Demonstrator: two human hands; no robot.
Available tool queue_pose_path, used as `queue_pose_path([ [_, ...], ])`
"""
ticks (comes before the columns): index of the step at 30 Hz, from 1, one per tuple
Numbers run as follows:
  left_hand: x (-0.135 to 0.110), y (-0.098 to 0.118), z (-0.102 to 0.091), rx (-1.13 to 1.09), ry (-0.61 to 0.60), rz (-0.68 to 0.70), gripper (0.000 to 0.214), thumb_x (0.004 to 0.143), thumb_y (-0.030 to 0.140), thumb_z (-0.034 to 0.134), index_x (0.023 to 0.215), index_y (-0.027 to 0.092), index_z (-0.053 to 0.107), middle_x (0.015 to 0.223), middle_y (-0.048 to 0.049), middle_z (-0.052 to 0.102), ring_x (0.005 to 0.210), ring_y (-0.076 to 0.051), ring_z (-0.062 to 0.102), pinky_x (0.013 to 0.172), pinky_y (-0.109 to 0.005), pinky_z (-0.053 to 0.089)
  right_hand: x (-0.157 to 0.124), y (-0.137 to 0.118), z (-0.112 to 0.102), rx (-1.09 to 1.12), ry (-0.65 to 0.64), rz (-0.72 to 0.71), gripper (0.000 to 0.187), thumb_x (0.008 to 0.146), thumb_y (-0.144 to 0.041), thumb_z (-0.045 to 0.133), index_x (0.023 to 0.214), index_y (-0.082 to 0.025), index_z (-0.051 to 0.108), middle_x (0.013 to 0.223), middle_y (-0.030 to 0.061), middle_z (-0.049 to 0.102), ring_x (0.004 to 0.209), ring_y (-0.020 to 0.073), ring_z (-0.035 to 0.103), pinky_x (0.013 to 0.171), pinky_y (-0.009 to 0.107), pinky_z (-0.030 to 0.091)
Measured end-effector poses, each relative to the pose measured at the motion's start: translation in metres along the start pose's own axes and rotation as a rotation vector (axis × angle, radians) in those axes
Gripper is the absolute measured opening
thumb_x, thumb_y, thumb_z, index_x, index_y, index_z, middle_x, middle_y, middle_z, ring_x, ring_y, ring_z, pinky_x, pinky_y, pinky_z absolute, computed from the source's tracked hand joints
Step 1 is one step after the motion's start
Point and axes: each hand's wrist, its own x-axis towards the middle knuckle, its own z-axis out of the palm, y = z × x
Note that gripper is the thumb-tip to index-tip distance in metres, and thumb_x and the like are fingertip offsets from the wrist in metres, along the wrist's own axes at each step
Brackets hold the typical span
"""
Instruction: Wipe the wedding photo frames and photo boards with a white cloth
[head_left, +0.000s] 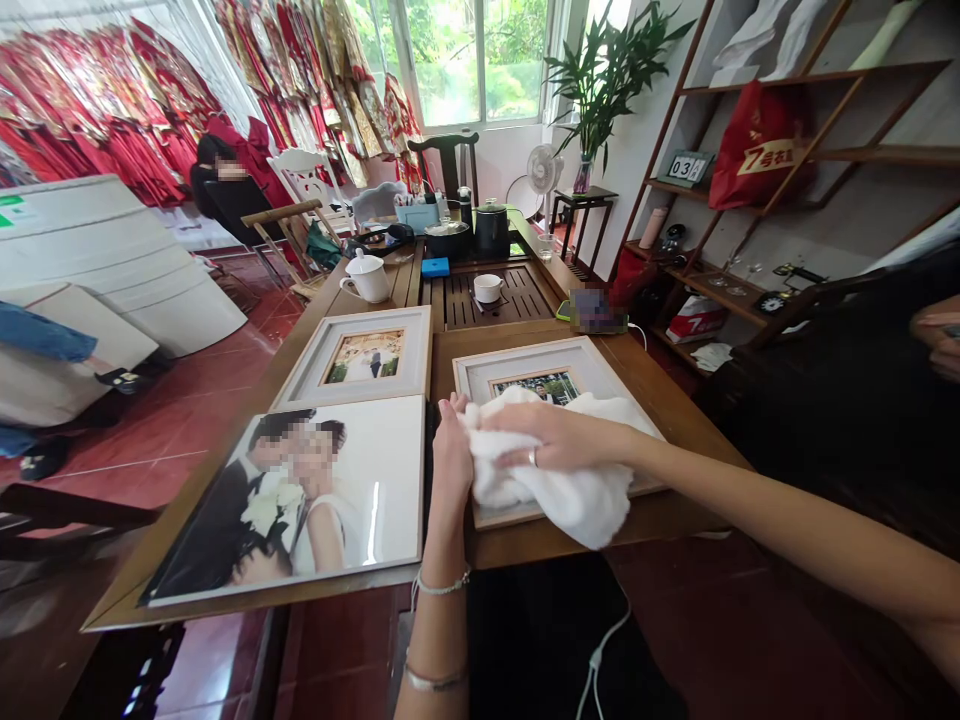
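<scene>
On the wooden table a picture frame with a pale border and a small photo lies in front of me. A bunched white cloth covers much of its lower part. My right hand, with a ring on one finger, presses and grips the cloth against the frame. At the frame's left edge is my left hand, its fingers closed round the edge and touching the cloth's side. A second framed photo and a large couple portrait lie to the left.
Toward the back of the table are a white lidded cup, a slatted tea tray with a white cup, and a dark kettle. A phone-like item with a cable lies at the right edge. Shelves stand right.
</scene>
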Motion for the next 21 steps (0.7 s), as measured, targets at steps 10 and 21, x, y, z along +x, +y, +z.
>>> queue_pose_path([
  [10,-0.004,-0.003,0.0,0.311,-0.055,0.236,0.065,0.082,0.017,0.059,0.145,0.014,0.044,0.159,-0.0164,0.032,0.149,-0.028,0.026,0.124,-0.045,0.019,-0.071,-0.05,0.005,-0.396,-0.146,-0.105,0.041,0.08,-0.006,0.055,0.116,-0.026,0.058,0.119,0.0079,0.066,0.105,0.0273,0.058,0.09,0.046,0.047],
  [21,-0.013,0.0,0.001,0.441,-0.01,0.376,0.04,0.087,0.017,0.05,0.125,0.017,0.062,0.148,-0.0153,0.048,0.143,-0.03,0.039,0.12,-0.051,0.03,-0.156,-0.027,0.005,-0.69,0.394,0.175,0.051,0.091,-0.02,0.051,0.14,-0.034,0.047,0.129,0.0123,0.06,0.115,0.0342,0.061,0.091,0.051,0.055],
])
